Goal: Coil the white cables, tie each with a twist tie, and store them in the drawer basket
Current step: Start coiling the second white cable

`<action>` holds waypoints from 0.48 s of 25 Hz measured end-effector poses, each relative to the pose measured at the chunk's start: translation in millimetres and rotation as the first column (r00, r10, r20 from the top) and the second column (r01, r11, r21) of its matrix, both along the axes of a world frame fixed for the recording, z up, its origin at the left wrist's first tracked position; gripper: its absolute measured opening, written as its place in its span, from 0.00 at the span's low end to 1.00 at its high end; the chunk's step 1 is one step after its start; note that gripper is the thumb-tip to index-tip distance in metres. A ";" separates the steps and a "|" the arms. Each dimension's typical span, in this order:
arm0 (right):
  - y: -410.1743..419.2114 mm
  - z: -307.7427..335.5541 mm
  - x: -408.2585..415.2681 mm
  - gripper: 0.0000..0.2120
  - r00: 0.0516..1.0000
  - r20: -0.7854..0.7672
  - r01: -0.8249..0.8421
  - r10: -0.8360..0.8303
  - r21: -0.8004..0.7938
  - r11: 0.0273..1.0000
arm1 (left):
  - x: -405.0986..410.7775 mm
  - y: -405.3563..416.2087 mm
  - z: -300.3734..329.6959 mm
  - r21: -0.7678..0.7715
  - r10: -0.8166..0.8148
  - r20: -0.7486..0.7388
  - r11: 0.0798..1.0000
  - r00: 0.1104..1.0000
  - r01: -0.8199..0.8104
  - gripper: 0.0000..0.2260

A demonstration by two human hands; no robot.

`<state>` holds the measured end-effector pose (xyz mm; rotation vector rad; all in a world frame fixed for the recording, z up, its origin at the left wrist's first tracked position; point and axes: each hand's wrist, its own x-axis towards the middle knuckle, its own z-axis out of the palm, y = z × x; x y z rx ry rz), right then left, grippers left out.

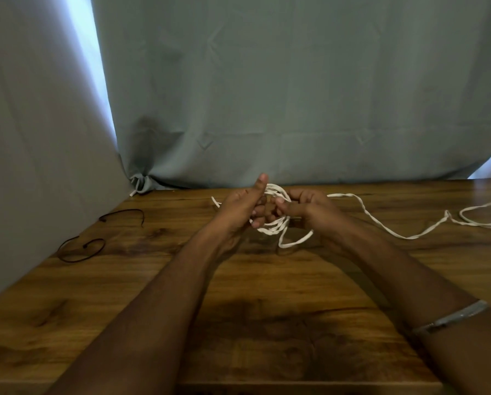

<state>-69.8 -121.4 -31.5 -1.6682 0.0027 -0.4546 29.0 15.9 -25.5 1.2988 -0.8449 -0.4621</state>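
Hands meet over the far middle of the table [238, 280], both working one white cable [275, 223]. The left hand [240, 205] has its fingers curled round the bundle of loops with the thumb sticking straight up. The right hand [301, 208] pinches the same coil from the other side, thumb and fingers closed on it, though the exact grip is kinda blurry. A few loops hang out below the hands and one slack loop rests on the wood just beneath. The rest of the cable trails off right along the table, ending in another loose loop near the right edge. Two dark twist ties [82, 249] lie well apart from the hands on the left side. A grey-green curtain [267, 95] hangs behind, and a bangle [452, 317] sits on the right forearm.
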 end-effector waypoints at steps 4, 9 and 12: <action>-2.3 -4.9 2.3 0.14 0.998 0.035 0.054 -0.053 -0.035 0.998 | 10.5 -1.8 -10.6 0.041 -0.042 -0.004 0.998 0.999 0.042 0.20; -11.0 -13.3 3.3 0.15 0.968 0.104 0.250 -0.229 -0.292 0.923 | -2.8 -3.3 -11.0 0.067 0.015 0.245 0.997 0.969 -0.032 0.16; -10.2 -14.4 3.8 0.21 0.969 0.136 0.242 -0.206 -0.363 0.900 | 0.0 -0.6 -6.9 0.091 -0.034 0.246 0.996 0.969 0.011 0.18</action>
